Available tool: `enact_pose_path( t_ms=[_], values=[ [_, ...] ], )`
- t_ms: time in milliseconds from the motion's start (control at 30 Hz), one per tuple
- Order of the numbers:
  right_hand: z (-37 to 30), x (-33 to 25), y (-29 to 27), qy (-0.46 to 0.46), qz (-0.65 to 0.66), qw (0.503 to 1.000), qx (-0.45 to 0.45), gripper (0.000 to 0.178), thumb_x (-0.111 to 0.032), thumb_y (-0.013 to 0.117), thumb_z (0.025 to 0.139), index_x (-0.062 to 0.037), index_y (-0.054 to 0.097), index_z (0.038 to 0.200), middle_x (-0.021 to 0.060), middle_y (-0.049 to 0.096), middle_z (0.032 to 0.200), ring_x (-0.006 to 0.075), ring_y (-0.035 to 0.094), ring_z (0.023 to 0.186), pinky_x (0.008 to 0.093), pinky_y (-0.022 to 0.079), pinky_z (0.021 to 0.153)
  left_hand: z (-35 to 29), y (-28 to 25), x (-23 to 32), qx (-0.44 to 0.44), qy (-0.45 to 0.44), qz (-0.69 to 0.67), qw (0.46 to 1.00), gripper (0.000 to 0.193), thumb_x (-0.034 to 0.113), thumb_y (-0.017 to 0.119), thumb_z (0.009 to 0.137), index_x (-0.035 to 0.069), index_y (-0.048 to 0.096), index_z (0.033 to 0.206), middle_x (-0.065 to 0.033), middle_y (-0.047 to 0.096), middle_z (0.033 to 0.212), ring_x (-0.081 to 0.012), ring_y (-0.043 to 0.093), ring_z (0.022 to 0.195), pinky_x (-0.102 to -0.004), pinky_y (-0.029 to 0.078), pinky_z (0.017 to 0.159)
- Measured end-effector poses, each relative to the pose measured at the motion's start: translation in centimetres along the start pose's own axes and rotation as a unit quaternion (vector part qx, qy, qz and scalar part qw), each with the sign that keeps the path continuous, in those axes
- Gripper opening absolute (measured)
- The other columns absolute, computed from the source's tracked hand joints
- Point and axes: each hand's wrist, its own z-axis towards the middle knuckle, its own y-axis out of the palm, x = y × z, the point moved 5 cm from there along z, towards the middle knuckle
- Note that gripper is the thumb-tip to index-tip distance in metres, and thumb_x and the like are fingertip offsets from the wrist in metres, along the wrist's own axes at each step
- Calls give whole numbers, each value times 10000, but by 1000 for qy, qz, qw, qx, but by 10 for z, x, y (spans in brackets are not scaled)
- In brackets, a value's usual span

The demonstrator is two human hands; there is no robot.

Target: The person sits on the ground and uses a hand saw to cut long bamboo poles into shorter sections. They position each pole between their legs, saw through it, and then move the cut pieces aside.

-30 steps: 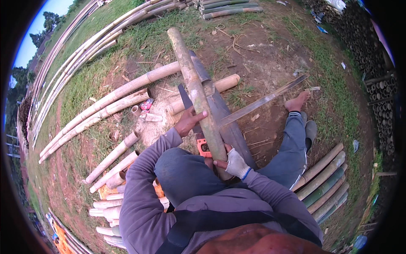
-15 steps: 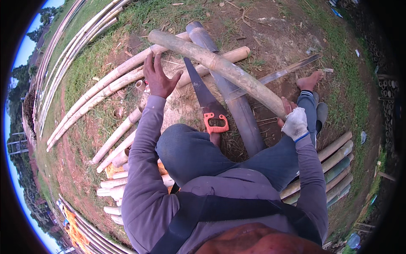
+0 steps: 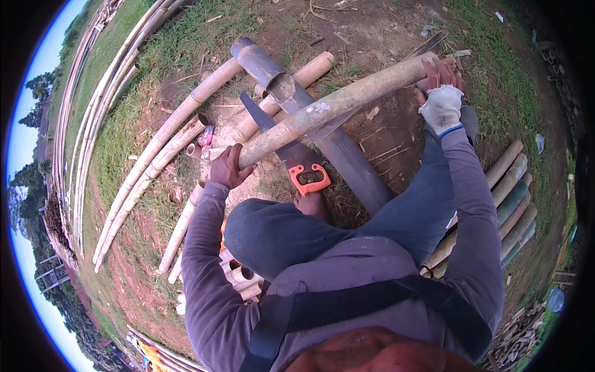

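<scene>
Bare earth and patchy grass make up the ground of this outdoor yard, strewn with cut bamboo. Nearest the camera, the person's grey-purple sleeves and blue trousers fill the lower picture, with a dark strap across the chest. Just beyond the raised knee, a hand saw with an orange handle lies on the ground, its dark blade pointing away toward the upper left. The left hand is bare and closed around the near, lower end of a long bamboo pole, fingers wrapped under it. That pole runs slanting up and to the right, lifted above the ground, crossing over the saw blade and over a dark grey split bamboo trough that lies beneath it. The right hand, in a white work glove, grasps the pole's far end at the upper right. Beside the right leg, a stack of short bamboo lengths, some greenish, rests on the ground. Left of the left hand, several pale bamboo poles lie side by side in the grass, and cut hollow sections lie under the left arm. Farther off, long bamboo poles curve along the left rim, with trees and sky behind them.
</scene>
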Motion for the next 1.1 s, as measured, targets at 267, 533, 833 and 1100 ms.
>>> enact_pose_path(
  t_ms=[267, 533, 833, 1100],
  values=[
    [-135, 66, 62, 304, 59, 937, -162, 567, -378, 822, 872, -143, 696, 1372, 173, 679, 1414, 390, 648, 1308, 533, 532, 1064, 152, -8, 67, 11, -68, -34, 997, 759, 565, 771, 916, 99, 525, 1463, -274, 708, 1238, -464, 742, 1056, -533, 601, 907],
    [-113, 48, 62, 298, 56, 941, -149, 460, -429, 831, 860, -181, 771, 1243, 88, 732, 1305, 369, 714, 1182, 517, 571, 980, 259, 19, 73, -59, -58, 160, 984, 691, 357, 753, 972, 170, 476, 1578, -164, 591, 1527, -394, 620, 1359, -566, 491, 1101],
    [-114, 67, 94, 326, 45, 932, -152, 436, -432, 819, 862, -192, 765, 1222, 78, 692, 1302, 378, 696, 1154, 548, 570, 937, 212, 54, 192, -93, 116, 76, 986, 780, 658, 752, 877, 100, 653, 1413, -168, 706, 1270, -373, 678, 1220, -535, 500, 1031],
    [-113, 69, 103, 313, 33, 939, -137, 439, -459, 810, 848, -215, 772, 1210, 68, 678, 1279, 371, 690, 1121, 538, 579, 908, 241, 106, 186, -156, -26, -25, 987, 611, 404, 664, 986, 34, 543, 1456, -285, 741, 1116, -506, 720, 1058, -568, 559, 960]
  ],
)
